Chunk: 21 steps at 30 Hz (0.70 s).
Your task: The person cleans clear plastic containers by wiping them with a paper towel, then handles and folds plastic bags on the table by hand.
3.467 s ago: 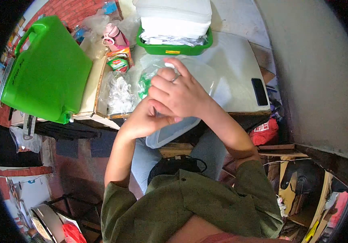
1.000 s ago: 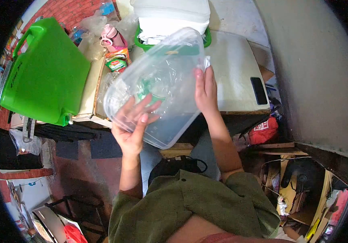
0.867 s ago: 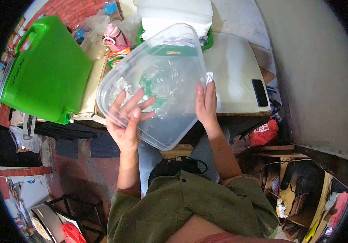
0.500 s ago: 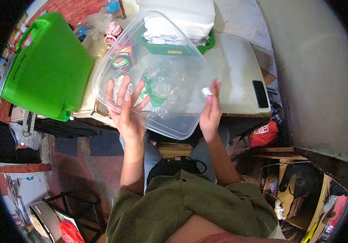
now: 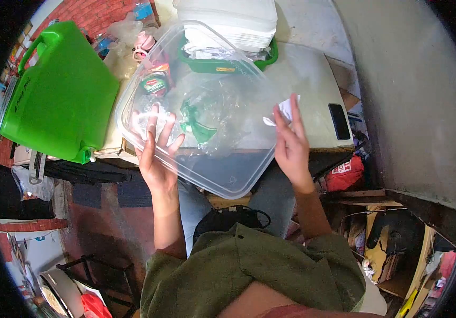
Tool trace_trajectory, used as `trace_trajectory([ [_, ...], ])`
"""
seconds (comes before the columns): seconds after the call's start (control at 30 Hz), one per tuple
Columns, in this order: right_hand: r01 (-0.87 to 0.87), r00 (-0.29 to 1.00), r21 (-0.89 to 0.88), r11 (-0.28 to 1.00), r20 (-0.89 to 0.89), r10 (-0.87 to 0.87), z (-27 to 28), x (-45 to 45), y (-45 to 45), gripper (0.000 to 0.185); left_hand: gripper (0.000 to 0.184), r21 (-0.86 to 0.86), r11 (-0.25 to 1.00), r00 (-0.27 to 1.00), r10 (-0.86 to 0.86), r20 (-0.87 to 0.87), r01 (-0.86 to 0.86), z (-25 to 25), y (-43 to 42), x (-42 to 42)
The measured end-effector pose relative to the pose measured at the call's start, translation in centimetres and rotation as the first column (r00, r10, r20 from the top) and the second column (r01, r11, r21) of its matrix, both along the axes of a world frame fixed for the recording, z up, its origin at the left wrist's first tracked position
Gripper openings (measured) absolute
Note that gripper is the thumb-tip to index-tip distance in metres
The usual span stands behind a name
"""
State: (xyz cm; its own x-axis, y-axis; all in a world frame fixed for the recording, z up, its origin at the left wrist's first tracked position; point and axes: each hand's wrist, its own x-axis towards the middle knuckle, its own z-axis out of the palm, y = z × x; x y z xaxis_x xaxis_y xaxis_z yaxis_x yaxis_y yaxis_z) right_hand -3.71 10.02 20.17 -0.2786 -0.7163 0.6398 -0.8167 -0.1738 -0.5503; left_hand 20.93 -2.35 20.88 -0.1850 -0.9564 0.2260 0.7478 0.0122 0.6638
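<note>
A clear plastic lid (image 5: 212,168) with rounded corners is held tilted above the table edge. My left hand (image 5: 157,164) supports its left side, fingers spread against the clear plastic. To the right of the lid, my right hand (image 5: 293,146) pinches a crumpled white tissue (image 5: 286,110) between its fingers; this hand looks apart from the lid. Through the clear plastic show a crinkled clear bag (image 5: 225,114) with a green piece (image 5: 197,126) and a red and green food pouch (image 5: 155,84), all on the table.
A green jug (image 5: 61,95) stands at the left. Behind the lid, a green basket (image 5: 212,64) holds white papers and stacked white containers (image 5: 228,24). A phone (image 5: 339,121) lies near the table's right edge, close to the wall. A pink bottle (image 5: 143,43) stands at the back left.
The lid has shifted slightly left and toward me with my left hand. My right hand has moved right, away from the lid's edge, and more of the tissue shows.
</note>
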Motion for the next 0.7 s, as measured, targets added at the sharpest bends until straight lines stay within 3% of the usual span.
trace_trajectory([
  [0.03,-0.002,1.0,0.0,1.0,-0.001,0.002,0.5,-0.2,0.2,0.051,0.069,0.014,1.0,0.999,-0.019,-0.029,0.019,-0.2,-0.1,0.3],
  [0.1,0.234,0.943,-0.097,0.967,-0.221,-0.25,1.2,-0.4,1.0,0.035,0.065,0.019,0.998,0.992,-0.064,-0.104,0.067,-0.8,-0.4,1.0],
  [0.13,0.236,0.943,-0.095,0.967,-0.22,-0.251,1.4,-0.6,1.0,0.035,0.065,0.022,0.997,0.992,-0.066,-0.103,0.068,-0.8,-0.4,1.3],
  [0.2,0.201,0.977,-0.155,0.967,-0.044,-0.21,1.8,-1.0,0.9,0.024,0.062,-0.009,0.995,0.986,-0.1,-0.133,0.099,-0.5,-0.4,1.7],
  [0.27,0.199,0.975,-0.149,0.969,-0.071,-0.211,2.2,-0.2,1.1,0.018,0.062,-0.032,0.995,0.988,-0.099,-0.121,0.096,-0.3,-0.4,1.7],
  [0.33,0.086,0.936,0.01,0.996,-0.343,-0.078,2.0,1.9,2.2,0.017,0.062,-0.035,0.999,0.998,-0.029,-0.056,0.027,0.1,-0.5,1.4],
  [0.4,-0.157,0.912,0.036,0.987,-0.379,0.159,0.8,5.3,3.3,0.018,0.062,-0.049,0.998,0.998,-0.028,-0.063,0.025,0.3,-0.8,1.0],
  [0.47,-0.269,0.883,0.008,0.963,-0.398,0.25,-0.6,7.8,3.8,0.007,0.062,-0.002,0.999,0.992,0.036,-0.12,-0.036,0.7,-0.7,0.2],
  [0.53,-0.29,0.877,-0.002,0.957,-0.399,0.266,-0.9,6.5,3.2,0.01,0.062,-0.005,1.0,0.994,0.029,-0.104,-0.029,0.5,-0.8,0.5],
  [0.6,-0.144,0.896,0.035,0.989,-0.419,0.145,1.2,2.7,1.2,0.016,0.062,-0.018,1.0,0.992,-0.017,-0.128,0.015,0.1,-0.8,1.1],
  [0.67,0.095,0.944,-0.122,0.988,-0.305,-0.129,3.1,-0.5,-1.6,0.015,0.062,-0.012,0.999,0.992,-0.054,-0.112,0.053,0.1,-0.2,0.8],
  [0.7,0.099,0.942,-0.124,0.987,-0.308,-0.133,3.8,-0.7,-2.2,0.015,0.062,-0.001,0.996,0.992,-0.085,-0.095,0.085,0.0,0.0,0.5],
])
